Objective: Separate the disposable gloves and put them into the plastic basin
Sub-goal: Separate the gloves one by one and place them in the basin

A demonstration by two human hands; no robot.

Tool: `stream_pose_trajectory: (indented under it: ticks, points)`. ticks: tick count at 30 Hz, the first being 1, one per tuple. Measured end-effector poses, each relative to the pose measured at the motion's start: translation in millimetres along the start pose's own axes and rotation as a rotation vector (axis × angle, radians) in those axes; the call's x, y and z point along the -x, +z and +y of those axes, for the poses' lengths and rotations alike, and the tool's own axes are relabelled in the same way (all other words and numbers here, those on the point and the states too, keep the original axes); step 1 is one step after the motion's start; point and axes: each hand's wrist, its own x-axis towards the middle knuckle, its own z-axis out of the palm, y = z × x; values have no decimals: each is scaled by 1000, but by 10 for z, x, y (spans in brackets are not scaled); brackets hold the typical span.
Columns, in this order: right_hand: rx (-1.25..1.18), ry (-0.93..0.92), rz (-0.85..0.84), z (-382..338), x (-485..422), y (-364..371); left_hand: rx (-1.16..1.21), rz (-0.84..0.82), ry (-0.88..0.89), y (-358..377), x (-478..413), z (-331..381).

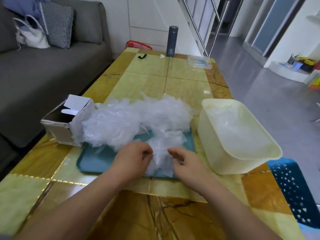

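A few gloves (161, 158) are pinched by the curled fingers of the left hand (133, 156) and the right hand (187, 161), over the tray (93, 161). Just right of the fingers the basin (225, 149) is seen to hold little, perhaps some thin film (hard to tell). Beyond the fingertips a pile (138, 118) is left unseparated, so most work is judged undone. A box (69, 118) is set left of it, a flask (172, 41) far beyond. No obstacle is seen.

Left grip (133, 156) and right grip (187, 161), close together with fingers curled, pinch the gloves (160, 153) between them.
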Motion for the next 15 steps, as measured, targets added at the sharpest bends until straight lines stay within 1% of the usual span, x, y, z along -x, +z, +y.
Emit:
stream_pose_trajectory:
  ticks: [2, 5, 7, 9, 11, 13, 15]
  points:
    - [-88, -4, 99, 50, -32, -13, 87, 52, -37, -68, -60, 10]
    - [-141, -29, 254, 82, -5, -44, 240, 195, -82, -227, -113, 90]
    - [-203, -38, 315, 49, 12, -40, 414, 252, -158, -341, -83, 135]
    - [-325, -8, 339, -24, 42, -72, 673, 261, -258, -449, -16, 205]
    - [-457, 53, 323, -120, 108, -136, 1008, 215, -339, -556, 36, 279]
    - [-620, 94, 280, -205, 203, -194, 1347, 91, -380, -635, 72, 368]
    - [-752, 137, 206, -265, 261, -227, 1478, -36, -376, -644, 90, 436]
